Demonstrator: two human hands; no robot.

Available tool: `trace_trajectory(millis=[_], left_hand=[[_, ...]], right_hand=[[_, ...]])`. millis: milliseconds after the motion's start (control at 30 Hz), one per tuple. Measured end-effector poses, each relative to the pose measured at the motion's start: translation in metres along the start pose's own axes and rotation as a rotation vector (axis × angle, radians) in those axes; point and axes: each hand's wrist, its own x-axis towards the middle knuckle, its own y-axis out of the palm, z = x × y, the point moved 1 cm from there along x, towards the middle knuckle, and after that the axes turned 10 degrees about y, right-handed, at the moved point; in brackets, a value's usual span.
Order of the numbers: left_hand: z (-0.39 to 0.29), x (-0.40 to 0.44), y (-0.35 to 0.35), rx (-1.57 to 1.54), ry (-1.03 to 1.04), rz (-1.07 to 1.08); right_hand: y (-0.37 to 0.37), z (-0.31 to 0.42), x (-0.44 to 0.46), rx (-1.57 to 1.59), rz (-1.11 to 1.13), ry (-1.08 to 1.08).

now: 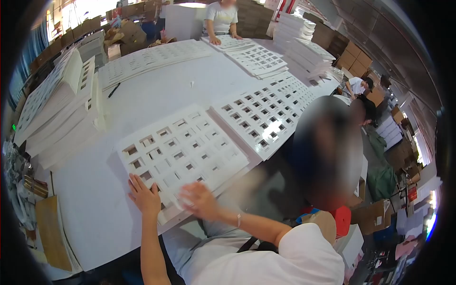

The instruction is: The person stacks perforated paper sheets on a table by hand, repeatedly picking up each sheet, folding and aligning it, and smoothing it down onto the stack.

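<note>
A stack of white sheets with rows of square cut-outs (194, 148) lies on the table in front of me. My left hand (144, 194) rests on its near left corner, fingers stretched out and flat. My right hand (199, 201) is over the near edge of the same stack, blurred by motion. Its fingers look extended, with nothing visible in them; I cannot tell whether it touches the top sheet. Just right of this stack lies another glossy punched sheet pile (261, 114).
White table (95, 199) carries leaning sheet stacks (57, 104) at left, a black pen (114, 90) and more punched sheets (156, 58) at the back. A person (221, 19) stands across the table. Close at right is a blurred person (327, 152). Cardboard boxes (356, 58) stand beyond.
</note>
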Motion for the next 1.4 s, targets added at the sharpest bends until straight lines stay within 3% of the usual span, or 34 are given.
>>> trace_trajectory(millis=[100,167,233,333,467,633,733,833,900,1033,1100,1400], left_hand=[[0.0,0.0,-0.003,-0.026,0.006,-0.004],[0.0,0.0,-0.002,-0.017,0.014,-0.003],[-0.002,0.002,-0.006,-0.042,0.015,0.002],[0.0,-0.002,-0.006,-0.065,0.037,-0.013],[-0.007,0.0,-0.012,-0.09,-0.008,0.044],[0.005,0.002,0.008,0.016,0.046,-0.046],[-0.01,0.0,-0.01,0.007,0.016,0.0],[-0.009,0.0,-0.018,0.08,0.099,0.049],[-0.002,0.001,-0.007,0.118,0.103,0.023],[0.0,0.001,-0.001,0.137,0.119,-0.009],[-0.008,0.001,-0.012,0.138,0.136,-0.01],[-0.001,0.004,-0.002,0.132,0.138,-0.011]], right_hand=[[-0.05,-0.089,0.042,-0.17,-0.154,0.223],[-0.081,-0.149,0.068,-0.545,-0.15,0.388],[-0.092,-0.203,0.08,-0.692,-0.166,0.532],[-0.084,-0.236,0.076,-0.806,-0.127,0.508],[-0.063,-0.257,0.06,-0.858,-0.254,0.413],[-0.078,-0.241,0.064,-0.914,-0.204,0.425],[-0.091,-0.235,0.074,-0.771,-0.106,0.512],[-0.137,-0.19,0.111,-0.538,-0.235,0.583],[-0.174,-0.156,0.145,-0.394,-0.436,0.489],[-0.242,-0.078,0.192,-0.235,-0.902,0.015],[-0.255,-0.06,0.204,-0.146,-1.006,-0.093],[-0.232,-0.067,0.184,0.045,-0.822,0.125]])
